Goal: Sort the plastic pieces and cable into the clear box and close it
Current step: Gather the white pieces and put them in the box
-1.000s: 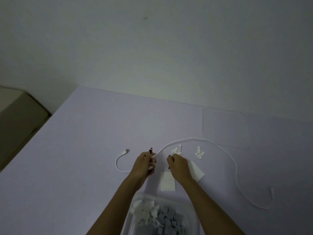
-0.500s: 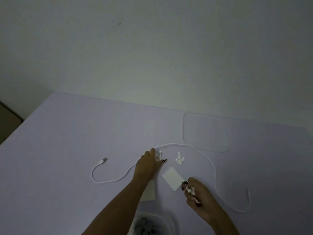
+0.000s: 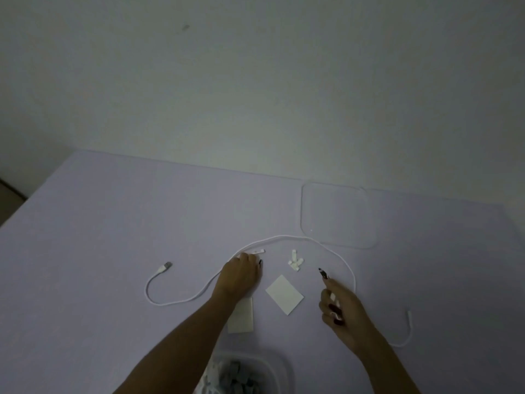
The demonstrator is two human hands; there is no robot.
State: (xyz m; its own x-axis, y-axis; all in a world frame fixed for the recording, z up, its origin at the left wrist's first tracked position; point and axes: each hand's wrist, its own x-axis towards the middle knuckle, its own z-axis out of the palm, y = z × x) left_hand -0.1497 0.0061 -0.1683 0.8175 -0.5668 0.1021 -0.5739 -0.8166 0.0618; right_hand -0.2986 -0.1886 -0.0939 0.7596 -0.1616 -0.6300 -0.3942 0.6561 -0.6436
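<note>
A long white cable (image 3: pixel 284 237) arcs across the lilac table from a USB plug (image 3: pixel 166 266) at the left to its other end at the right. My left hand (image 3: pixel 240 275) lies over the cable, fingertips on a small white plastic piece (image 3: pixel 259 251). A cluster of white pieces (image 3: pixel 295 261) lies just right of it. My right hand (image 3: pixel 339 305) hovers right of centre, curled around a few white pieces, index finger pointing out. The clear box (image 3: pixel 279 365) with grey and white pieces sits at the bottom edge, partly cut off.
The clear lid (image 3: pixel 338 216) lies flat at the back right, near the wall. Two white paper cards rest on the table: one (image 3: pixel 284 294) between my hands, one (image 3: pixel 241 315) partly under my left forearm. The table's left edge drops off at the far left.
My right hand moved up and right from near the box, still holding white pieces. My left hand stayed on the cable by the small piece. The view shifted slightly.
</note>
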